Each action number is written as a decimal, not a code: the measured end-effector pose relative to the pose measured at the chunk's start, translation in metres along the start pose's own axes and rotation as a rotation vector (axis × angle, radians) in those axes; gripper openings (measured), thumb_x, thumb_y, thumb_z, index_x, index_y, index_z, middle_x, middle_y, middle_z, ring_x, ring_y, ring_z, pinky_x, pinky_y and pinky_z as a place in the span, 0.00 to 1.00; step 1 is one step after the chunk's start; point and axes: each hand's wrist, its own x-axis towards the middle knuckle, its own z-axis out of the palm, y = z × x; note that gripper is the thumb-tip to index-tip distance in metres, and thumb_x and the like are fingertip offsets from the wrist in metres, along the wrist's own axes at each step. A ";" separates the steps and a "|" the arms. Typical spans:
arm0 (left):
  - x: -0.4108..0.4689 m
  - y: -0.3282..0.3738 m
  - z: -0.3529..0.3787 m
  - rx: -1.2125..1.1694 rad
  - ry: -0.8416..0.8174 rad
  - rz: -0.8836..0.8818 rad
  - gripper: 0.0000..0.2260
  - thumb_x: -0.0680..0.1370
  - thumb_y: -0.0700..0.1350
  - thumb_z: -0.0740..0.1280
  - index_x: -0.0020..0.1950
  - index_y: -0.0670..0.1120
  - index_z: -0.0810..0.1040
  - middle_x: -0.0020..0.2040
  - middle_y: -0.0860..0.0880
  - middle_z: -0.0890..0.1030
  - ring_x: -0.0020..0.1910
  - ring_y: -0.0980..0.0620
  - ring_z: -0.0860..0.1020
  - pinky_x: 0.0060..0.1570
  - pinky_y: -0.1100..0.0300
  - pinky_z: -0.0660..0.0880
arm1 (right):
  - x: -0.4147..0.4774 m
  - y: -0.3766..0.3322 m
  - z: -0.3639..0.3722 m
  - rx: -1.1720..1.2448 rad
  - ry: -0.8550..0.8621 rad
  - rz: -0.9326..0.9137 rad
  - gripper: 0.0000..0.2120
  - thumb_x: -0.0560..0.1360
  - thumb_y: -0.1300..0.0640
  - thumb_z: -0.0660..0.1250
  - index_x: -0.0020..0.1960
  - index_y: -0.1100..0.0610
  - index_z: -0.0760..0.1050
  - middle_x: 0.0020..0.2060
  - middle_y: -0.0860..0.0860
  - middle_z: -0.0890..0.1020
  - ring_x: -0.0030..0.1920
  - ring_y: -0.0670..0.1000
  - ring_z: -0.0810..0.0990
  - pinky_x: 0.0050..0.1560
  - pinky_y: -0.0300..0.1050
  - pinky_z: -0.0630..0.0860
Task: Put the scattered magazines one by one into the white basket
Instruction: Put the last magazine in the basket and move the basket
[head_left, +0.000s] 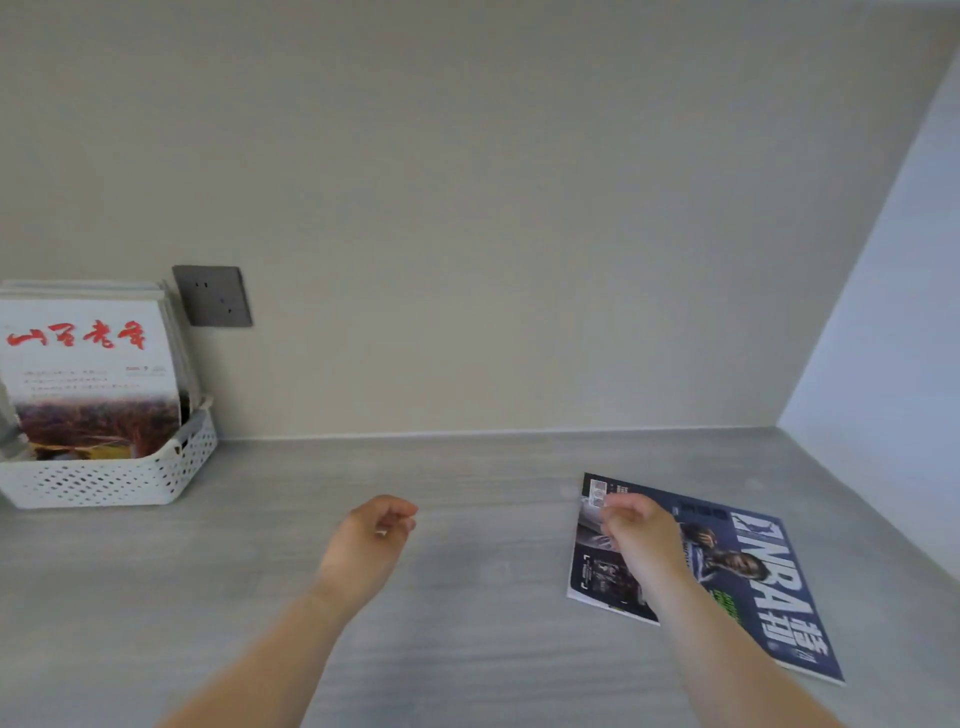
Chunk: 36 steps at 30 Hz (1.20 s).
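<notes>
A blue NBA magazine (769, 582) lies flat on the grey table at the right, turned at an angle. My right hand (639, 535) is over its far left part, with loosely curled fingers close to the far corner; the magazine is not lifted. My left hand (369, 545) hovers over the middle of the table with fingers loosely curled, and it holds nothing. The white basket (104, 483) stands at the far left against the wall. Several magazines (93, 374) stand upright in it; the front one is white with red characters.
The grey table (467, 623) runs back to a beige wall with a dark wall socket (213, 296) just right of the basket. A pale side wall (893, 312) closes the table at the right.
</notes>
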 end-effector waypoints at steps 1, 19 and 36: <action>-0.001 0.004 0.011 0.003 -0.013 -0.004 0.06 0.73 0.33 0.64 0.45 0.40 0.79 0.34 0.52 0.76 0.35 0.58 0.73 0.31 0.82 0.66 | 0.003 0.006 -0.010 -0.016 0.003 0.006 0.08 0.73 0.64 0.62 0.50 0.61 0.77 0.42 0.55 0.78 0.45 0.55 0.76 0.52 0.49 0.72; 0.011 0.025 0.156 0.230 -0.367 0.003 0.06 0.75 0.39 0.63 0.46 0.46 0.78 0.46 0.48 0.79 0.48 0.49 0.76 0.52 0.64 0.69 | 0.029 0.131 -0.097 -0.843 0.119 0.074 0.22 0.76 0.46 0.56 0.68 0.51 0.63 0.71 0.52 0.64 0.72 0.54 0.58 0.71 0.51 0.54; 0.107 0.047 0.292 0.531 -0.733 0.171 0.29 0.73 0.48 0.66 0.71 0.44 0.60 0.72 0.44 0.62 0.71 0.45 0.61 0.69 0.53 0.59 | 0.035 0.162 -0.092 -1.009 0.052 0.030 0.29 0.74 0.39 0.43 0.73 0.47 0.50 0.75 0.50 0.50 0.75 0.54 0.45 0.72 0.56 0.37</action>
